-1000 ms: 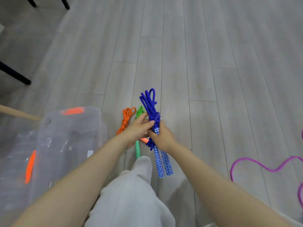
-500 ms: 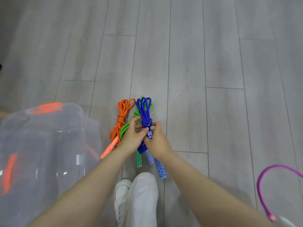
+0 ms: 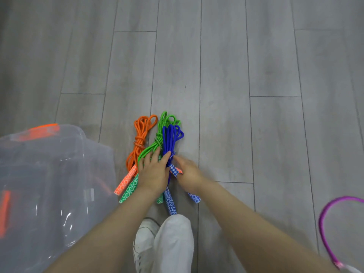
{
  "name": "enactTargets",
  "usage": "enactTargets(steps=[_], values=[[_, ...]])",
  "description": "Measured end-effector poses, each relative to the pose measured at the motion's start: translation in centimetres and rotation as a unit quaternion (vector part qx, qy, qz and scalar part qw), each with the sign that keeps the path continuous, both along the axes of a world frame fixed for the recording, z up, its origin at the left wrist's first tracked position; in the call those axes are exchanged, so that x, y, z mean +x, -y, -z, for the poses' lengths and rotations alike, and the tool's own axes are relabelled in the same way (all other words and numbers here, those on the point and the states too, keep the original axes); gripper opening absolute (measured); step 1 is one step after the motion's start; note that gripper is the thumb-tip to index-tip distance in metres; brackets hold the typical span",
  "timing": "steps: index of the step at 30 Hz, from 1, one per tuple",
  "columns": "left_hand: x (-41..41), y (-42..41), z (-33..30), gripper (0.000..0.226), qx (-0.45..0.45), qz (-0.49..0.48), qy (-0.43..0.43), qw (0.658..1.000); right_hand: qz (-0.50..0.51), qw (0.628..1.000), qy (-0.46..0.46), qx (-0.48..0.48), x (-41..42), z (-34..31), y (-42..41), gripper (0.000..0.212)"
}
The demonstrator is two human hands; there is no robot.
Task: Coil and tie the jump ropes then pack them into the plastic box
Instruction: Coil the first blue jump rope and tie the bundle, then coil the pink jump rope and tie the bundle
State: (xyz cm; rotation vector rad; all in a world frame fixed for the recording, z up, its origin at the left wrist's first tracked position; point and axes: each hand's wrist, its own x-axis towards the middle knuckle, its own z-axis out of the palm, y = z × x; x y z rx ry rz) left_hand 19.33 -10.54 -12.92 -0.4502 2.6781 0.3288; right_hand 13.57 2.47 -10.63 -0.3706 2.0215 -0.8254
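Three coiled, tied jump ropes lie side by side on the grey floor: an orange rope [image 3: 140, 133], a green rope [image 3: 150, 149] and a blue rope [image 3: 170, 138], handles pointing towards me. My left hand [image 3: 153, 174] lies flat on the green and blue bundles with its fingers stretched out. My right hand [image 3: 189, 174] pinches the blue rope at its wrapped middle, by a checked handle. The clear plastic box [image 3: 59, 174] with orange latches stands to the left.
A loose purple jump rope [image 3: 325, 223] curves on the floor at the lower right. My white shoe [image 3: 144, 239] and pale trouser leg [image 3: 173, 243] are just below the ropes. Grey floorboards stretch ahead.
The blue rope has come down from mid-air onto the floor beside the green rope. My left hand went from gripping it to lying flat on the bundles. The view tilted downward.
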Motion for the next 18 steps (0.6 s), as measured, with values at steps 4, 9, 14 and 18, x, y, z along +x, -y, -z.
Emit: enactTargets(steps=[4, 9, 14, 18], values=[[-0.6, -1.2, -0.4, 0.055, -0.053, 0.049, 0.01, 0.997, -0.003, 0.999, -0.027, 0.035, 0.2, 0.0, -3.4, 0.066], [-1.6, -4.9, -0.6, 0.061, -0.051, 0.081, -0.018, 0.995, 0.043, 0.996, -0.042, 0.064, 0.3, 0.0, -9.6, 0.066], [-2.9, -11.7, -0.3, 0.059, -0.029, 0.16, -0.025, 0.986, 0.135, 0.982, -0.037, 0.125, 1.0, 0.3, -18.8, 0.065], [-4.4, -18.9, -0.4, 0.06, 0.004, 0.22, -0.01, 0.976, 0.184, 0.96, -0.036, 0.209, 2.1, 0.8, -28.0, 0.061]])
